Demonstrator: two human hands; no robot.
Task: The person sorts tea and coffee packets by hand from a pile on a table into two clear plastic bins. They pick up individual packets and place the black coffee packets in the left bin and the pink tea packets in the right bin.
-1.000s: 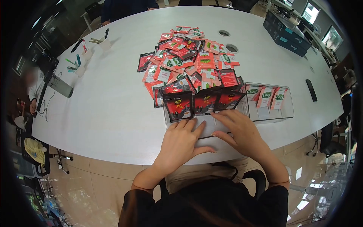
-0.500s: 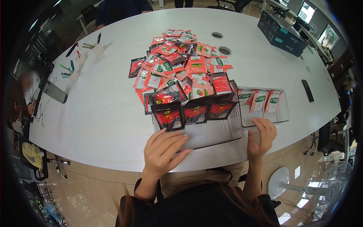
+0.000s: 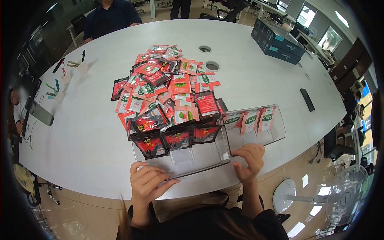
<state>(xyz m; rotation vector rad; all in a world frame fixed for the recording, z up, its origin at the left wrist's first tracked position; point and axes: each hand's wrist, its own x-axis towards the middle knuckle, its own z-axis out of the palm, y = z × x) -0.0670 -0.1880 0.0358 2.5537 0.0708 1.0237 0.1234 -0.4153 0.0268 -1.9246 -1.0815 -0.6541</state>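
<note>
A larger clear plastic tray (image 3: 206, 159) lies at the near table edge, with several black-and-red G7 coffee sachets (image 3: 178, 138) standing in a row along its far side. Against its right end sits a smaller clear tray (image 3: 276, 135) holding pink Cozy tea sachets (image 3: 249, 122). My left hand (image 3: 149, 185) is at the large tray's front-left corner, fingers bent over the rim and thumb apart. By the corner where the trays meet is my right hand (image 3: 250, 161), fingers and thumb spread, fingertips close to the rim. Neither hand holds a sachet.
Behind the trays spreads a heap of mixed tea and coffee sachets (image 3: 160, 86). Dark boxes (image 3: 277, 42) stand far right, near a black phone-like object (image 3: 307, 100). Pen cups (image 3: 82, 66) and a grey bottle (image 3: 41, 113) are left. A person (image 3: 110, 20) sits across the table.
The view has shifted, so the table contents appear further left and lower. My left fingers have moved to the tray's left corner; my right hand has come nearer the junction of the trays.
</note>
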